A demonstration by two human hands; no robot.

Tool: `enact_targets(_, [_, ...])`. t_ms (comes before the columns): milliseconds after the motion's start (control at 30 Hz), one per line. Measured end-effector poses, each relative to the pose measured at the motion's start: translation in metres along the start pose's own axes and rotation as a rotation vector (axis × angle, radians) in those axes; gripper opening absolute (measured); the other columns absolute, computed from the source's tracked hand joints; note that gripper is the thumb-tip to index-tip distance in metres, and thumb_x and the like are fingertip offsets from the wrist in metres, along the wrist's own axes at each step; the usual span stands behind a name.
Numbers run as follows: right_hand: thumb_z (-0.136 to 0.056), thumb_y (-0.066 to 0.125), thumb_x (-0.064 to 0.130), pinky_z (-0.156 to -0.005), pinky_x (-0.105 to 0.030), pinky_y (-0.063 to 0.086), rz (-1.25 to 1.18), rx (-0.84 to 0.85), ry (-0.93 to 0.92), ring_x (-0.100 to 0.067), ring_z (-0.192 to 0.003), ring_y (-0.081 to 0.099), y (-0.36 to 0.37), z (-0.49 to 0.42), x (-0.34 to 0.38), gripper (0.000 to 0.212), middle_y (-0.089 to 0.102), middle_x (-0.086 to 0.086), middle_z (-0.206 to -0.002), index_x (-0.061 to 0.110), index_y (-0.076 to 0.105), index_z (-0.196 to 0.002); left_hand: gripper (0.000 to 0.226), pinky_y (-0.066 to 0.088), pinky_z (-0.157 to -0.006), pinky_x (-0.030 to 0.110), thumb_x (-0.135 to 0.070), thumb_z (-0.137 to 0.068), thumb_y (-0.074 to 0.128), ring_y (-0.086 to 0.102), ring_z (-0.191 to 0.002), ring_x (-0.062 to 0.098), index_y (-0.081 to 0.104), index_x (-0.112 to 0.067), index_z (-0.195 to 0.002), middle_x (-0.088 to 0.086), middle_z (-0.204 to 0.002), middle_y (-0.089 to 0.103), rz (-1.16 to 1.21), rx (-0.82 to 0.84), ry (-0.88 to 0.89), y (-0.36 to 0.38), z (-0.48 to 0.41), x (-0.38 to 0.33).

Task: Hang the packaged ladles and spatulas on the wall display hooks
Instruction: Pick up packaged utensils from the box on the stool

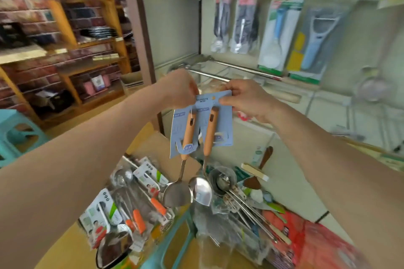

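Card (203,124) carrying a spatula (177,194) and ladle (202,190) hangs in mid-air below the wall packs (277,35), its top corners pinched by the left hand (179,89) and right hand (247,99); probably best kept level, hole (213,98) uncovered, to thread a hook squarely.

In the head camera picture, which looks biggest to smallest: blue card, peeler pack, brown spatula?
Tied first: peeler pack and blue card; the card is nearer, so unsure.
Smallest: brown spatula.
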State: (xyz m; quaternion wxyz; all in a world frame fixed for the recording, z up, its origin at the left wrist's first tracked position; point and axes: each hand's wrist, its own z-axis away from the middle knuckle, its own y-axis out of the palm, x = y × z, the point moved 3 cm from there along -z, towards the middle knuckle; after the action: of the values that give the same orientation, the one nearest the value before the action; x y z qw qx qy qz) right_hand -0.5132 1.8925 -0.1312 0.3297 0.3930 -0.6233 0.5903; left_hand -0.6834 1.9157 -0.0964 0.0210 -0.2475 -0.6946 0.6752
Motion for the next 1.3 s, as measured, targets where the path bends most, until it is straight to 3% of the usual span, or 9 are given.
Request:
enact_targets(67, [-0.085,0.061,-0.001,-0.054,-0.019,0.043,-0.032,-0.046,0.043,-0.004,-0.055,0.056,-0.018,0.021,-0.009,0.017,0.062,-0.002,-0.075,0.017,0.06,-0.086,0.027,0.052,-0.091,0.036,-0.005,-0.085,0.054,0.063,-0.098,0.023,0.074,-0.013,-0.102,0.004,-0.103,0.07,0.013,-0.007,0.063,0.002,0.004,-0.028])
enact_targets(167, [-0.083,0.064,-0.002,-0.07,-0.036,0.044,0.002,-0.115,0.065,-0.019,-0.074,0.054,-0.045,0.051,-0.019,0.022,0.06,-0.007,-0.079,0.019,0.059,-0.078,0.026,0.051,-0.082,0.032,-0.004,-0.084,0.055,0.06,-0.089,0.019,0.073,-0.009,-0.102,0.004,-0.099,0.069,0.001,0.004,0.163,0.011,0.01,-0.068])
enact_targets(333, [-0.078,0.069,0.005,-0.055,-0.013,0.037,0.306,-0.204,0.044,-0.01,-0.068,0.049,-0.094,0.111,-0.033,0.01,0.055,0.002,-0.076,0.011,0.064,-0.084,0.026,0.046,-0.078,0.023,-0.006,-0.084,0.057,0.061,-0.1,0.019,0.073,-0.016,-0.102,0.0,-0.105,0.069,-0.003,0.03,0.305,0.038,0.029,-0.146])
enact_targets(500, [-0.081,0.064,0.015,-0.063,-0.022,0.034,0.774,-0.222,0.098,-0.011,-0.083,0.05,-0.15,0.188,-0.048,0.014,0.054,0.006,-0.088,0.015,0.069,-0.095,0.029,0.05,-0.082,0.029,-0.005,-0.083,0.054,0.062,-0.101,0.024,0.073,-0.015,-0.103,0.005,-0.105,0.07,-0.077,0.089,0.481,0.077,0.061,-0.239])
enact_targets(667, [-0.085,0.056,0.015,-0.072,-0.026,0.034,0.996,-0.239,0.182,-0.021,-0.105,0.054,-0.197,0.274,-0.065,0.018,0.059,-0.001,-0.111,0.017,0.062,-0.103,0.028,0.048,-0.067,0.026,-0.004,-0.084,0.053,0.062,-0.1,0.027,0.072,-0.009,-0.104,0.01,-0.106,0.069,-0.212,0.116,0.605,0.108,0.103,-0.329])
enact_targets(800, [-0.085,0.051,0.01,-0.069,-0.028,0.036,1.132,-0.245,0.269,-0.024,-0.101,0.057,-0.226,0.34,-0.079,0.018,0.061,-0.005,-0.108,0.015,0.06,-0.101,0.027,0.053,-0.081,0.035,-0.004,-0.082,0.054,0.063,-0.095,0.028,0.072,-0.008,-0.101,0.012,-0.102,0.069,-0.261,0.14,0.679,0.133,0.136,-0.389])
enact_targets(1000, [-0.09,0.047,0.011,-0.068,-0.029,0.034,1.225,-0.336,0.322,-0.028,-0.102,0.058,-0.268,0.434,-0.086,0.016,0.062,-0.007,-0.108,0.018,0.057,-0.099,0.021,0.05,-0.072,0.035,-0.005,-0.079,0.053,0.063,-0.09,0.028,0.07,-0.01,-0.091,0.01,-0.096,0.068,-0.282,0.149,0.804,0.153,0.186,-0.472])
enact_targets(1133, [-0.091,0.046,0.012,-0.069,-0.029,0.036,1.221,-0.413,0.38,-0.027,-0.103,0.058,-0.292,0.489,-0.084,0.021,0.063,-0.006,-0.109,0.018,0.056,-0.109,0.014,0.044,-0.06,0.032,-0.002,-0.077,0.051,0.057,-0.075,0.026,0.062,-0.011,-0.075,0.007,-0.073,0.057,-0.273,0.146,0.907,0.156,0.217,-0.522])
enact_targets(1300, [-0.091,0.046,0.01,-0.07,-0.031,0.036,1.272,-0.483,0.461,-0.025,-0.103,0.057,-0.322,0.543,-0.081,0.021,0.061,-0.005,-0.109,0.019,0.057,-0.106,0.014,0.045,-0.062,0.032,-0.003,-0.079,0.053,0.059,-0.075,0.027,0.065,-0.01,-0.075,0.011,-0.074,0.061,-0.167,0.179,1.007,0.162,0.244,-0.575])
